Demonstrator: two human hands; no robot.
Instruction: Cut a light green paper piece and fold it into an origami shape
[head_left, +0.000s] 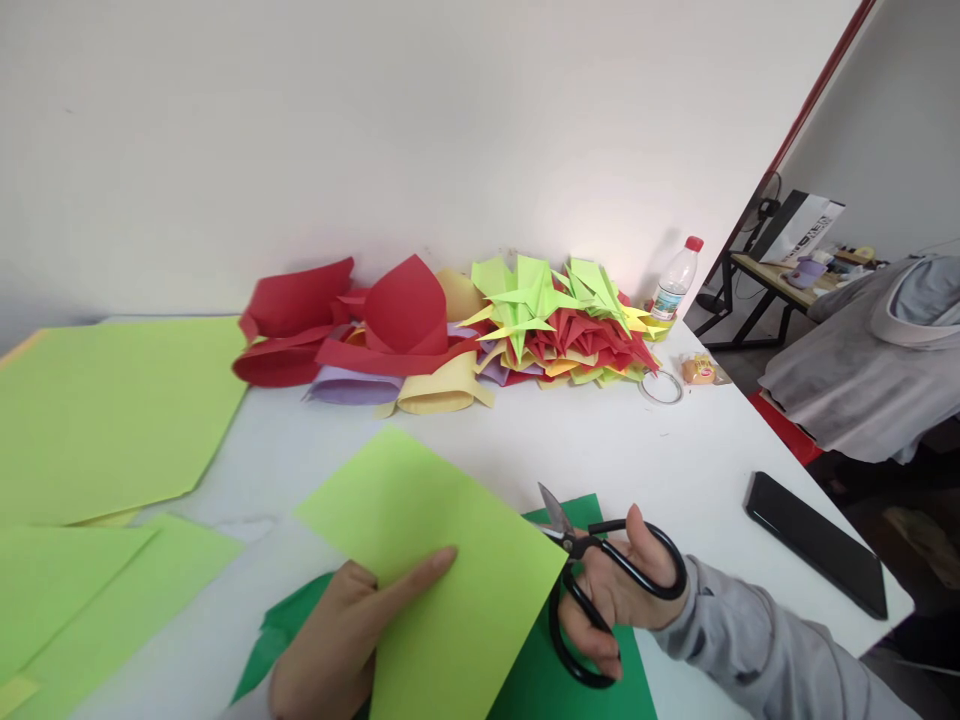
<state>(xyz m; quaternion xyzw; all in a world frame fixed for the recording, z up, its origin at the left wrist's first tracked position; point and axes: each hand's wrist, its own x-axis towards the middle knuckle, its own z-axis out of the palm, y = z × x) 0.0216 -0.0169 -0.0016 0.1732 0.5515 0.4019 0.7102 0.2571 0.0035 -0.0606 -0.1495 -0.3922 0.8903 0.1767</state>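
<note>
My left hand (341, 640) grips a light green sheet of paper (442, 560) at its near edge, thumb on top, holding it tilted over the white table (675, 450). My right hand (611, 600) is closed through the black handles of a pair of scissors (577, 550). The short blades point up and left, right at the sheet's right edge. Under both lies a dark green sheet (570, 680).
Large light green sheets (97, 420) cover the left of the table. At the back lie curled red, yellow and purple paper (360, 345) and folded paper cranes (570, 330), a water bottle (675, 282), a tape ring (661, 387). A black phone (816, 542) sits right. A person in grey (862, 370) sits beyond.
</note>
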